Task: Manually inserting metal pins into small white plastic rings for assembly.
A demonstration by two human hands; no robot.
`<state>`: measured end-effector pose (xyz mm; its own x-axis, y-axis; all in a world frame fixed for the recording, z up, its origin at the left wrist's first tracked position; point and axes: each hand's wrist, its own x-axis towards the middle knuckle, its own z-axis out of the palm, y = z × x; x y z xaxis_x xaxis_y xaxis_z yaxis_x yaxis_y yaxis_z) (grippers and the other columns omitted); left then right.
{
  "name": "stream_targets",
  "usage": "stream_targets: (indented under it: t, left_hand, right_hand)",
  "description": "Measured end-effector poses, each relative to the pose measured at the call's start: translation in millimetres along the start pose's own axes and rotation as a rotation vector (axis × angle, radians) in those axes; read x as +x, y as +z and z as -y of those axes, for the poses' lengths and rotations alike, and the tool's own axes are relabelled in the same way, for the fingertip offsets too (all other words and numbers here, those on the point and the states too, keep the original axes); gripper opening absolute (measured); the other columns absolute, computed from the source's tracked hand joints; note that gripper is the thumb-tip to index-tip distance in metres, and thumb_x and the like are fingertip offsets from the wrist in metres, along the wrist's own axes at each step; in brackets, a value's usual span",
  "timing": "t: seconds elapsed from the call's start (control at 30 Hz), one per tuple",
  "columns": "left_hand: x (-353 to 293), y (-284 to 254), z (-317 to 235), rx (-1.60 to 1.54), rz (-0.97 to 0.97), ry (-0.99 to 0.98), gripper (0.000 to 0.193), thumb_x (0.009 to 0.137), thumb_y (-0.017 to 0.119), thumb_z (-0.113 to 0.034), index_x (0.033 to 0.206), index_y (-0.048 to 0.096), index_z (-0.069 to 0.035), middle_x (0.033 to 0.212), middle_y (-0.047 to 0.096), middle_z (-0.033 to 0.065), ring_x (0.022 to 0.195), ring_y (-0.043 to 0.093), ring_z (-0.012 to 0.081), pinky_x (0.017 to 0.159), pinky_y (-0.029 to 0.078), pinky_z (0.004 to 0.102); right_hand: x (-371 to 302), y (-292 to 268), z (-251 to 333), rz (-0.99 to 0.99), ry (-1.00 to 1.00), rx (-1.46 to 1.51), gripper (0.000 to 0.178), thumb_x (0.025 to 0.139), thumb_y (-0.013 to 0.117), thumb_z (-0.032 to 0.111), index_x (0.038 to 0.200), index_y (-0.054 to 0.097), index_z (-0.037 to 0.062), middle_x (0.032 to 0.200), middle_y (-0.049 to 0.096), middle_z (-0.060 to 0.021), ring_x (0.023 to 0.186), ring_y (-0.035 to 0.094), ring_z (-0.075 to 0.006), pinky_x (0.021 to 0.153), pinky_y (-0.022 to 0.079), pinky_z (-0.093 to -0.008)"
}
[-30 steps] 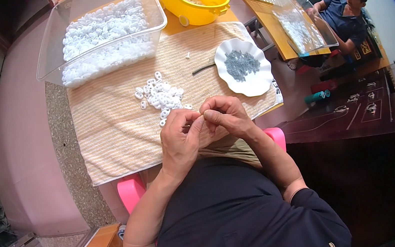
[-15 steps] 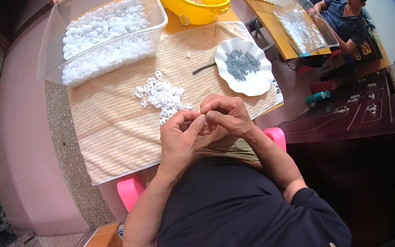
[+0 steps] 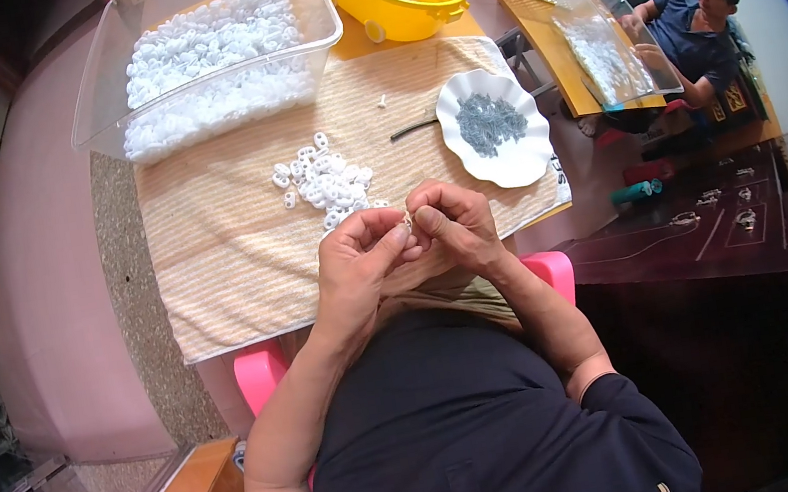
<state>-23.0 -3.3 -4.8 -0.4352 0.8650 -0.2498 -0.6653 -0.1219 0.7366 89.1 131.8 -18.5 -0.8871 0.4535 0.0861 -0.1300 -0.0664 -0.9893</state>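
Both hands meet over the towel's near edge, fingertips pinched together. Between the fingertips of my left hand (image 3: pixel 359 263) and my right hand (image 3: pixel 458 229) shows a small pale piece (image 3: pixel 407 219), mostly covered, so its kind is unclear. Just beyond my left fingers lies a loose pile of small white oval plastic pieces with holes (image 3: pixel 329 180). To the right, a white wavy-rimmed plate (image 3: pixel 504 170) bears a heap of fine dark grey bits (image 3: pixel 490 124). A thin black stick (image 3: pixel 413 130) pokes out at the plate's left side.
A clear plastic bin (image 3: pixel 326 46) full of white pieces stands at the far left, beside a yellow tub (image 3: pixel 412 17). One small white part (image 3: pixel 382 102) lies alone on the striped towel (image 3: pixel 222 240). At another table on the right sits a person (image 3: pixel 698 27) with a clear bin.
My fingertips have parted slightly, and the pale piece between them now shows. The table and its things appear shifted a little to the right and up in view.
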Motion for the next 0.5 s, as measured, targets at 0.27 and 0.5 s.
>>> stream_targets:
  t: [0.27, 0.5]
  left_hand:
    - [1.8, -3.1, 2.4, -0.036, -0.009, -0.022, 0.016, 0.089, 0.061, 0.000, 0.105, 0.060, 0.003, 0.092, 0.066, 0.0097, 0.082, 0.066, 0.0148, 0.077, 0.057, 0.0258]
    - [1.6, -3.8, 3.0, -0.040, -0.045, -0.029, 0.018, 0.089, 0.060, 0.001, 0.106, 0.060, 0.003, 0.092, 0.066, 0.0108, 0.080, 0.066, 0.0155, 0.076, 0.057, 0.0260]
  right_hand:
    - [-1.2, 5.9, 2.9, -0.038, 0.052, -0.019, 0.009, 0.095, 0.055, 0.007, 0.095, 0.058, -0.0016, 0.093, 0.056, -0.0034, 0.076, 0.052, -0.0061, 0.065, 0.045, -0.0196]
    - [-1.2, 8.3, 6.5, -0.039, 0.071, -0.046, 0.009, 0.095, 0.056, 0.007, 0.095, 0.058, -0.0021, 0.093, 0.056, -0.0038, 0.076, 0.053, -0.0063, 0.065, 0.046, -0.0193]
